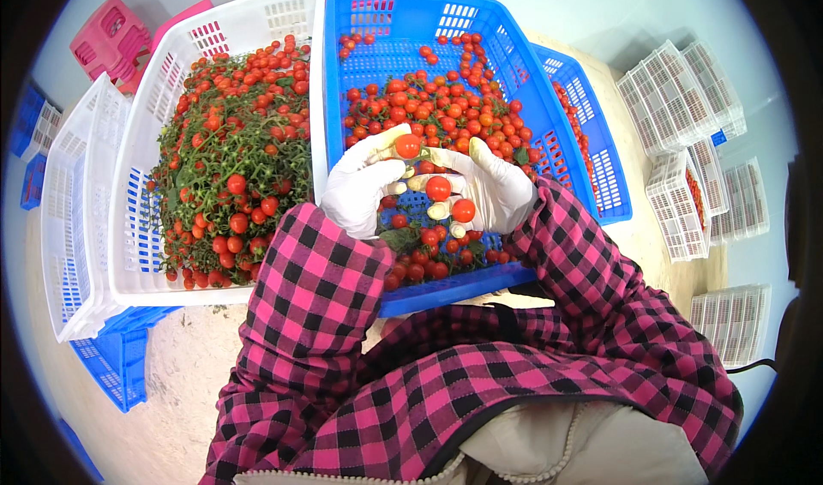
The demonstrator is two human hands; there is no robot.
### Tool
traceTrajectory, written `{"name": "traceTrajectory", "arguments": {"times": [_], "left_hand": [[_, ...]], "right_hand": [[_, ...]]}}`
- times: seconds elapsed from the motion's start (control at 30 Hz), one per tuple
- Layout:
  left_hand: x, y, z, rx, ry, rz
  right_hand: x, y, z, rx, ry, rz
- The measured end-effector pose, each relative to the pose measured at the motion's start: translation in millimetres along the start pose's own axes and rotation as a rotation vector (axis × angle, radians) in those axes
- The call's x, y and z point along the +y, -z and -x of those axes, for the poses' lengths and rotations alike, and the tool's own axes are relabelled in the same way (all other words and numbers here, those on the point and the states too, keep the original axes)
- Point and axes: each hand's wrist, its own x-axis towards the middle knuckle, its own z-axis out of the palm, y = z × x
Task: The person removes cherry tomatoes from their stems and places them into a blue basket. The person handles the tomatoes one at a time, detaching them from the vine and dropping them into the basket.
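Both hands wear white gloves, stained yellowish at the fingertips, and meet above a blue plastic crate (379, 51). My left hand (360, 186) has its thumb and fingers curled around a red cherry tomato (407, 146). A bit of green stem shows between the hands. My right hand (492, 186) is cupped, with a cherry tomato (438, 188) and another cherry tomato (463, 210) lying against its fingers. Beneath them, loose cherry tomatoes (472, 125) cover much of the blue crate's floor, with a few leaves among them.
On the left, a white plastic crate (125, 253) holds a heap of tomatoes on green stems (225, 144). Another blue crate (614, 195) with tomatoes sits behind the right rim. Stacked white baskets (669, 99) stand at far right, pink stools (112, 38) at upper left.
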Motion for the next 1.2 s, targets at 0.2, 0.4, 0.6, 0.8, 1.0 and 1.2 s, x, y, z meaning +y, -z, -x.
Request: {"name": "traceTrajectory", "arguments": {"times": [0.2, 0.4, 0.6, 0.8, 1.0, 1.2], "left_hand": [[3, -4, 2, -0.101, 0.080, 0.162], [6, -10, 3, -0.159, 0.062, 0.220], [7, -13, 7, -0.163, 0.046, 0.030], [4, -12, 7, -0.198, 0.139, -0.096], [1, -8, 8, -0.203, 0.242, -0.036], [-5, -2, 7, -0.234, 0.276, 0.122]], "right_hand": [[11, 6, 5, 0.140, -0.040, 0.335], [28, 6, 1, 0.069, -0.241, 0.610], [-5, -1, 6, 0.541, 0.388, 0.647], [-10, -18, 11, 0.244, 0.271, 0.884], [0, -10, 7, 0.134, 0.259, 0.679], [4, -9, 8, 0.155, 0.223, 0.764]]}}
